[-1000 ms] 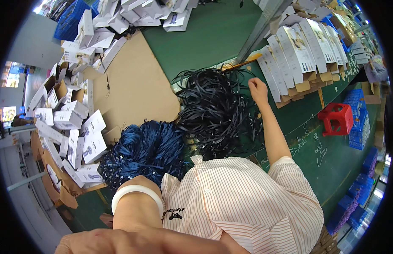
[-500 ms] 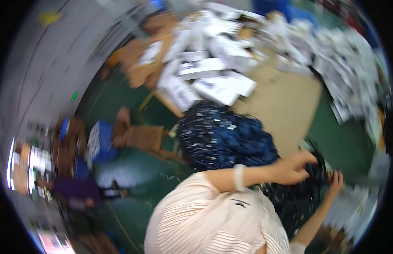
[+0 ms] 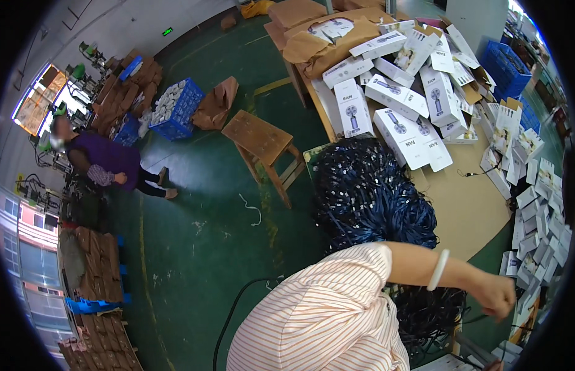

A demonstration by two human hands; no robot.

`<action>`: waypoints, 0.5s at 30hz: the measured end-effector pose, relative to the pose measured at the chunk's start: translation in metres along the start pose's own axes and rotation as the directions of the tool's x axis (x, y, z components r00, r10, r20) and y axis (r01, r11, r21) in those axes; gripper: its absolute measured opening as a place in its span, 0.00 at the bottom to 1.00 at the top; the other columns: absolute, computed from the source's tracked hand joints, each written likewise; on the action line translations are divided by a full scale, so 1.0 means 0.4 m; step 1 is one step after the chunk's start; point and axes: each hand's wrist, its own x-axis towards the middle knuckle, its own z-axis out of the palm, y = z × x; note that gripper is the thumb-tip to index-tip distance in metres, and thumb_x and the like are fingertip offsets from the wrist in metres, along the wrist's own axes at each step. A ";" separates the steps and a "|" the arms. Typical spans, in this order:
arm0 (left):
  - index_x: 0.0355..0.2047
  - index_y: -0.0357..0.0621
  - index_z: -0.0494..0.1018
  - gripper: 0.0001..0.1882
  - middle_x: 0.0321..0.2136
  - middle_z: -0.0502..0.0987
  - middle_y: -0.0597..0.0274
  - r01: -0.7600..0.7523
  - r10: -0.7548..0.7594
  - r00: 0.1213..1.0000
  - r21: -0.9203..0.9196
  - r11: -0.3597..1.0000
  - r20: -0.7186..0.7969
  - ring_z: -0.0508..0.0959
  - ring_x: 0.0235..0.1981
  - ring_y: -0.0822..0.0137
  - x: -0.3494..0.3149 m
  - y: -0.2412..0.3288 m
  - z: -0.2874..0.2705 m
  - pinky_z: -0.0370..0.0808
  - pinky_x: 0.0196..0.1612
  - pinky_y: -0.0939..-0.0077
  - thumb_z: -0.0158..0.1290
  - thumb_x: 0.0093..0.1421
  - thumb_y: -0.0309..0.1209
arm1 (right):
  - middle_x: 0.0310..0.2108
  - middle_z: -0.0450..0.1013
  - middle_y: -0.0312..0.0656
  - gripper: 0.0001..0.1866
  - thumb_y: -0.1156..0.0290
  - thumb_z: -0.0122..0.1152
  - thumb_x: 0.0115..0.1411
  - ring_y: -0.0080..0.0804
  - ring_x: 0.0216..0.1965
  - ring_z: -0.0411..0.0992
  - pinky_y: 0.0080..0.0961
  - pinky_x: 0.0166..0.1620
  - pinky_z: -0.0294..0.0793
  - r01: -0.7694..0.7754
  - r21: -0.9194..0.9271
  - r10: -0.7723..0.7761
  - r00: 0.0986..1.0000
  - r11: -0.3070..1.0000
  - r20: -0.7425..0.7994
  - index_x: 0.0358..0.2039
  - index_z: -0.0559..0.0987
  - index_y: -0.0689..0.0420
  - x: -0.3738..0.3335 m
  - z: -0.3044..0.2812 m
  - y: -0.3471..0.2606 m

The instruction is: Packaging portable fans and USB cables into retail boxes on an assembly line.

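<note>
My left hand [image 3: 494,297], below a white bracelet [image 3: 438,270], reaches out to the lower right with its fingers curled closed. A thin black cable passes just below it; whether the fingers hold it, I cannot make out. Only a small part of my right hand [image 3: 495,366] shows at the lower edge, its fingers mostly cut off. Under my left forearm lies a heap of black cables [image 3: 426,312]. Beyond the arm, a large pile of dark cables with small shiny plugs [image 3: 355,185] rests on the table's near-left end.
White printed boxes [image 3: 395,96] lie heaped on the cardboard-topped table [image 3: 467,210]; more small boxes [image 3: 538,222] are piled at the right. A wooden stool [image 3: 259,136] and blue crate [image 3: 179,111] stand on the green floor. A person in purple [image 3: 111,157] stands at the left.
My left hand has moved right and down, away from the cables. My right hand has dropped to the lower edge. The view has swung, bringing more floor and the stool into sight.
</note>
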 end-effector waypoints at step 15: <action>0.27 0.41 0.74 0.08 0.16 0.64 0.74 0.268 -0.219 0.956 0.281 0.922 -0.194 0.59 0.14 0.87 -0.032 0.341 -0.266 0.51 0.14 0.92 0.48 0.53 0.31 | 0.15 0.60 0.30 0.08 0.68 0.51 0.55 0.13 0.15 0.53 0.13 0.17 0.49 -0.523 0.265 0.297 0.756 0.810 0.584 0.25 0.71 0.60 0.091 0.280 0.009</action>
